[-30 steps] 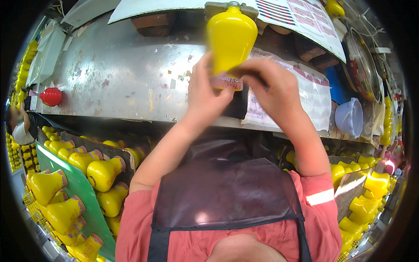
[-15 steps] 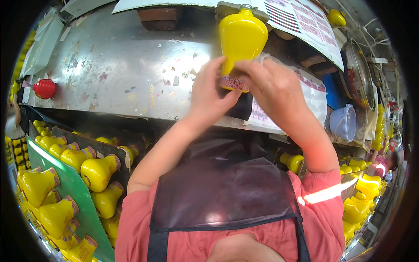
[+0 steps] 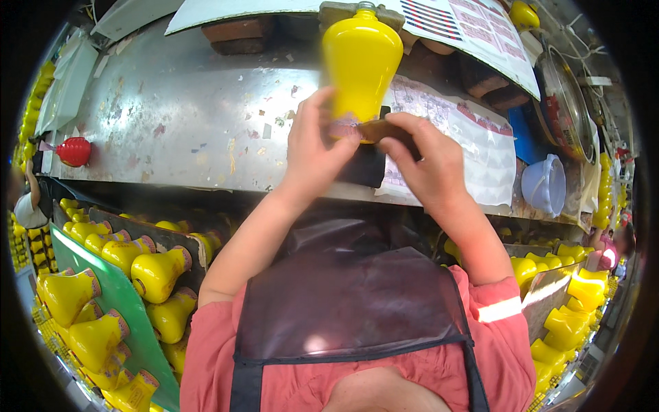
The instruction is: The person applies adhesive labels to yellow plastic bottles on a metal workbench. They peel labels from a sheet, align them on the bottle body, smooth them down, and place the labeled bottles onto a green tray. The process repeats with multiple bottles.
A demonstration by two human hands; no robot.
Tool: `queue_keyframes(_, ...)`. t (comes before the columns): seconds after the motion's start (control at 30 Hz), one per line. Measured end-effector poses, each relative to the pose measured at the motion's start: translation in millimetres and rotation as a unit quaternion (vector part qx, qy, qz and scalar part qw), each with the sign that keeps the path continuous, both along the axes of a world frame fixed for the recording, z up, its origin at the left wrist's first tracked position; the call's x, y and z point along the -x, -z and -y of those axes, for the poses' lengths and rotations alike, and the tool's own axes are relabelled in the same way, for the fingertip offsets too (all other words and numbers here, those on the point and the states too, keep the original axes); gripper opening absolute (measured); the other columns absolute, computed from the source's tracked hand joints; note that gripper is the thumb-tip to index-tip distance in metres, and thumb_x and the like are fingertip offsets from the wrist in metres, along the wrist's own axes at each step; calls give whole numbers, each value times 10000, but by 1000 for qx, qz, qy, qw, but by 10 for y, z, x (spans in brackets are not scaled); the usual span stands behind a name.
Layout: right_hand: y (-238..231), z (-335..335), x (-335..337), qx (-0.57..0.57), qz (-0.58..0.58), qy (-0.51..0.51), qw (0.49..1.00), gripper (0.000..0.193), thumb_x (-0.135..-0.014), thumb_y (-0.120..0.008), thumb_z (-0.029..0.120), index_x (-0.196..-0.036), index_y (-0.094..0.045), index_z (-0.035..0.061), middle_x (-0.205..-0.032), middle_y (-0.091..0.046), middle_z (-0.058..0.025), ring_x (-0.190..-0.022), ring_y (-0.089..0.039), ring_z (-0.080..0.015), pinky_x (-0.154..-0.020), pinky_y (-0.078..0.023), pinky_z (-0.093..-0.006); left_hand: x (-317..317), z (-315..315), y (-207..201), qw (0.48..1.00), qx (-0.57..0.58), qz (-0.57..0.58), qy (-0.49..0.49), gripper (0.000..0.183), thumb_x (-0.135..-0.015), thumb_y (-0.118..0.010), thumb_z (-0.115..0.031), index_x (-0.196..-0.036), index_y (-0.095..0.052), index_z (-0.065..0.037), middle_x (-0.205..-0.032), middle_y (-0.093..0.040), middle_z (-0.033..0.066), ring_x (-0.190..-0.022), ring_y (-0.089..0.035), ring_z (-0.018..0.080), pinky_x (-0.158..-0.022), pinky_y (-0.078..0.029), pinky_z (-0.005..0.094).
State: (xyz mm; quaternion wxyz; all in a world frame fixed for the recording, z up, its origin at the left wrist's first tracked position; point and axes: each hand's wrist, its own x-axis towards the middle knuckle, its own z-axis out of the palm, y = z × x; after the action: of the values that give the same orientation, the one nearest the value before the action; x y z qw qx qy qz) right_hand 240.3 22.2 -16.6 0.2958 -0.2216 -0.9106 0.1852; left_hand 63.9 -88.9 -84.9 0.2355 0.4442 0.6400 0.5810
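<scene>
A glossy yellow bottle-shaped vase [image 3: 362, 58] lies with its broad end away from me, against a grey block holder [image 3: 390, 19]. Around its narrow near end runs a purple-and-red patterned band [image 3: 345, 125]. My left hand [image 3: 309, 144] is closed about that narrow end, thumb under the band and fingers along its left side. Pinched in my right hand [image 3: 434, 156] is a flat brown scraper-like piece [image 3: 382, 130], its tip touching the band's right side. Beneath the hands a black pad [image 3: 364, 167] shows in part.
Printed decal sheets [image 3: 453, 141] lie right of the vase, with a pale blue bucket [image 3: 542, 184] beyond. A raised white board [image 3: 473, 34] rests on bricks. A red squeeze bottle [image 3: 73, 152] stands at the table's left. Several yellow vases [image 3: 159, 275] fill racks on both sides.
My right hand has drawn back to the right from over the narrow end, and the brown piece now shows in it. My left hand still holds the vase, which appears slightly further left.
</scene>
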Motion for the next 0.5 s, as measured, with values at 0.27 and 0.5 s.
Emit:
queue_keyframes(0.27,-47,-15,76,25,-20,-18,999,333,-874,-807,108,-1181,-680,87,-957,-753,-130,-808,-752,-289,-694,-590,-359,-34,-47,-29,1000,15,12,-8,787,-877,-734,-123,-1557,-343,-55,-1407,-495,126,-1127,-520,192,-1034,-440,367)
queue_keyframes(0.5,-194,-173,250,-60,22,-133,989,261,-885,-769,168,-1128,-676,147,-874,-712,-94,-755,-710,-311,-628,-555,-410,-27,-47,-127,999,21,25,-5,790,-816,-750,-88,-1522,-398,-46,-1409,-512,197,-1236,-588,310,-1008,-524,403)
